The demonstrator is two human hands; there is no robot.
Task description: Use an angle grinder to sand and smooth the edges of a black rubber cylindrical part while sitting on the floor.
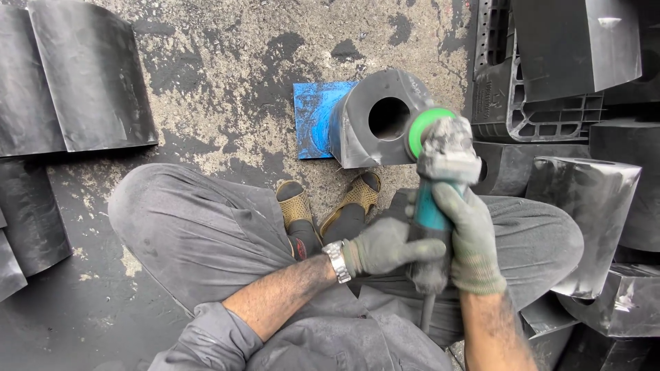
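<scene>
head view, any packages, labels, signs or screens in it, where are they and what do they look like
No packages, signs or screens in view.
Raised lettering, too small to tell, on the black plastic crate at upper right.
Blue square sheet on the floor, under the dark grey part with a round hole: scuffed, no label showing.

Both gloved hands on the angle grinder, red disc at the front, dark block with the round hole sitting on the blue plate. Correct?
Not quite: the disc is green, not red, as the head view shows. The rest holds: the left hand and right hand, both gloved, grip the angle grinder, and the dark block with the round hole sits on the blue plate.
</scene>
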